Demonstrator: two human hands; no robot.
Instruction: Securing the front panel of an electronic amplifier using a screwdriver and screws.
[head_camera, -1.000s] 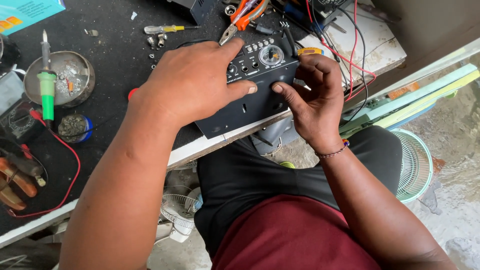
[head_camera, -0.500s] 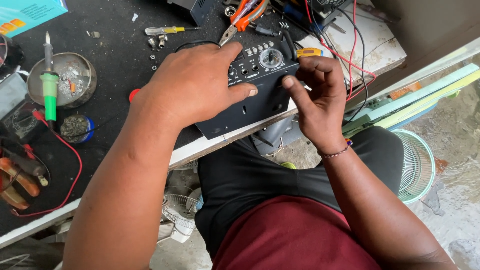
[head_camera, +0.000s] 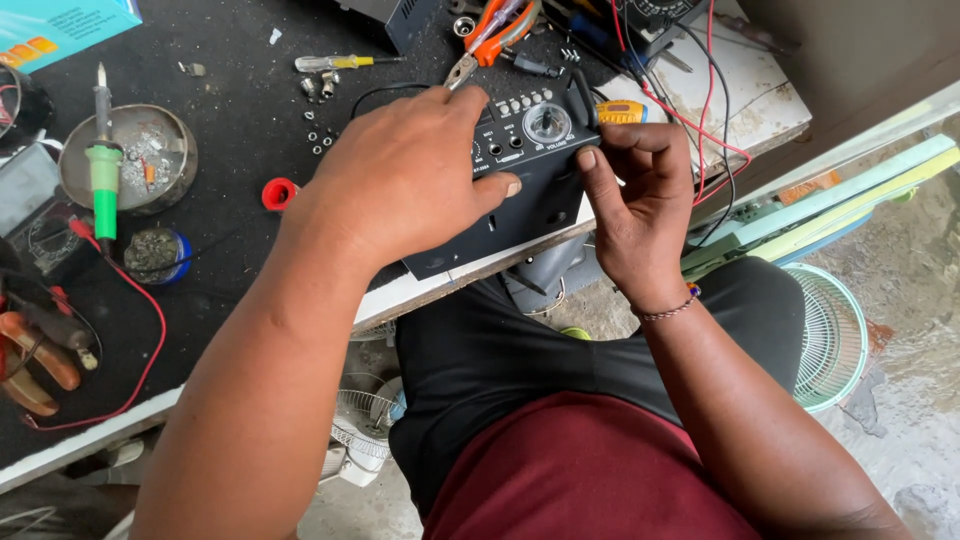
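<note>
Head view: solder scraps (head_camera: 140, 160) in metal dish (head_camera: 178, 180)

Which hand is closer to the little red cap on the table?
The left hand. It rests on the black box, and the red cap lies just beside its wrist. The right hand grips the box's other end, farther from the cap.
</note>
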